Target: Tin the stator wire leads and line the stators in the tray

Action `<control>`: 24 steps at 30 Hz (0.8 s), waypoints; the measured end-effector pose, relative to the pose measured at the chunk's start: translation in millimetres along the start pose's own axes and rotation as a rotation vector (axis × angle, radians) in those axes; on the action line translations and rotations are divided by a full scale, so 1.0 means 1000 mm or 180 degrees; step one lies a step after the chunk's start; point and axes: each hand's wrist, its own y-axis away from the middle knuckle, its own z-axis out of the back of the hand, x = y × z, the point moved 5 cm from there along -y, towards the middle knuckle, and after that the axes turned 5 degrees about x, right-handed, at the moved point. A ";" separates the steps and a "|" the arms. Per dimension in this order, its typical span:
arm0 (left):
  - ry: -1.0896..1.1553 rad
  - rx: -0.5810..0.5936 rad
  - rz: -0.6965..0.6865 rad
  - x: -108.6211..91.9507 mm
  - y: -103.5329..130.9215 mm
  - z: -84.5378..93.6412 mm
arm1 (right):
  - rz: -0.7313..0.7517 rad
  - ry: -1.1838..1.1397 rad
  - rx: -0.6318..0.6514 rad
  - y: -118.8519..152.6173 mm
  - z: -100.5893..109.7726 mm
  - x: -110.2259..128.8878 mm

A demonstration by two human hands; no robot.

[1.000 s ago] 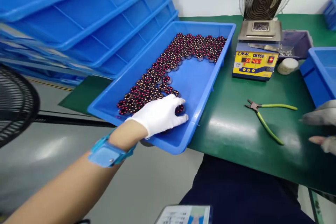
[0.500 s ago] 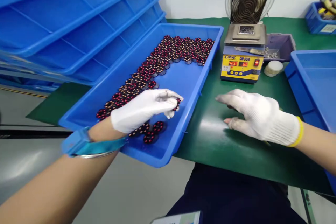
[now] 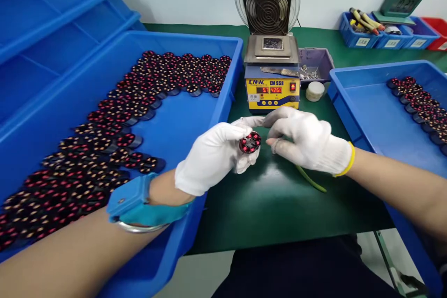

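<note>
My white-gloved left hand (image 3: 221, 151) holds a round black part with red coils (image 3: 250, 142) between thumb and fingers, its coil face turned toward me. Just right of it is my gloved right hand (image 3: 303, 142), thumb and index finger apart, its fingertips close to the left hand's; I see nothing between them. Both hands are above the green table (image 3: 272, 205), in front of the yellow CM558 solder pot (image 3: 272, 91). Many similar coil parts (image 3: 174, 72) fill much of the left blue tray (image 3: 228, 91).
Stacked blue trays (image 3: 45, 18) rise at the left. A fan (image 3: 268, 7) stands behind the pot, with a purple bin (image 3: 323, 63) and a round white container (image 3: 314, 91) beside it. Another blue tray (image 3: 363, 102) at the right holds more parts. A green stick (image 3: 312, 180) lies below my right hand.
My left hand has lifted out of the left tray with the coil part and come beside my right hand. The view has swung to the right.
</note>
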 end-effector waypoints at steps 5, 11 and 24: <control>0.0044 0.0038 0.0035 -0.003 0.003 -0.002 | -0.0712 -0.0494 -0.0217 0.000 0.001 -0.004; 0.0020 0.0219 0.0052 -0.002 0.003 -0.006 | -0.0837 -0.0847 -0.0069 0.001 -0.008 -0.004; -0.0010 0.0232 0.0078 0.000 0.001 -0.004 | -0.0927 -0.1250 -0.0109 0.003 -0.006 -0.004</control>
